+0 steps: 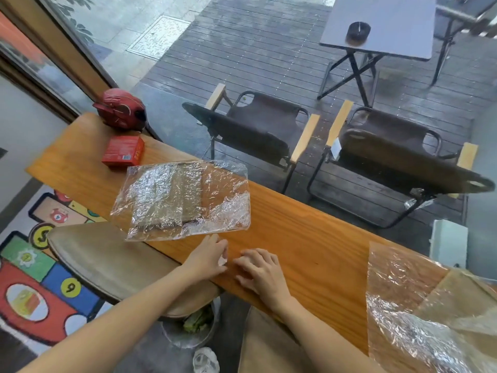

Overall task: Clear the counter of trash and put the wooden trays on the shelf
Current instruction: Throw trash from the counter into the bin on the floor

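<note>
Both hands on the wooden counter, near edge, almost touching. Left hand curled, fingers pinching a small white scrap. Right hand palm down, fingers bent and slightly spread, holding nothing visible. Plastic-wrapped dark tray just beyond the left hand; second wrapped tray at the near right end.
</note>
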